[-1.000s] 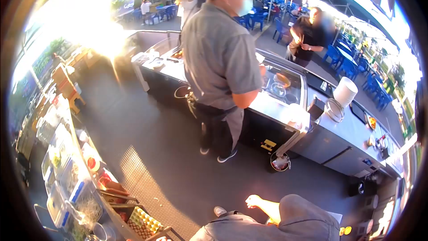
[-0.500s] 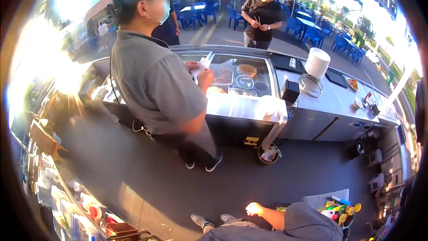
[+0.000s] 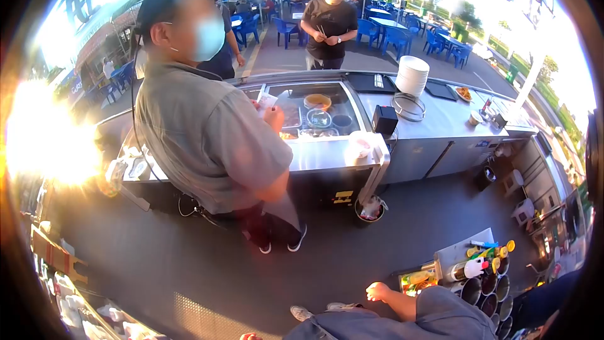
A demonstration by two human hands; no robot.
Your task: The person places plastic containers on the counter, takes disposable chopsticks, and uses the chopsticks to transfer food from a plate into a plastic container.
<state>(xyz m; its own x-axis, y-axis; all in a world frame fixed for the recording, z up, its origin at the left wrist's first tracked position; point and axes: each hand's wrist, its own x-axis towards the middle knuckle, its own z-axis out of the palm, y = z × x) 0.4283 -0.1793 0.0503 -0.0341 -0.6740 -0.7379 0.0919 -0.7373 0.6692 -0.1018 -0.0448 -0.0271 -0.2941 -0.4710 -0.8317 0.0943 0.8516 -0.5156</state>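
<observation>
My right hand (image 3: 378, 291) hangs in front of my body over the dark floor, its fingers loosely curled together, with nothing visible in them. It is nearest to a small metal cart (image 3: 453, 253) on the right. On this cart are a tray of colourful packets (image 3: 418, 282), a white-topped bottle (image 3: 469, 269), several yellow-capped bottles and round dark containers (image 3: 489, 284). Only a sliver of my left hand (image 3: 250, 336) shows at the bottom edge; its fingers are cut off. Both of my shoes (image 3: 302, 312) point towards the counter.
A masked co-worker (image 3: 207, 126) stands ahead at the glass-topped counter (image 3: 352, 151), holding a paper slip (image 3: 267, 100). Stacked white bowls (image 3: 413, 75), a black box (image 3: 385, 119) and a plate of food (image 3: 464, 94) stand along it. A bin (image 3: 369, 209) sits below. People stand beyond.
My view has shifted, so the counter and people appear further left and more of the cart shows. A sliver of my left hand has come into view. The co-worker still holds the slip.
</observation>
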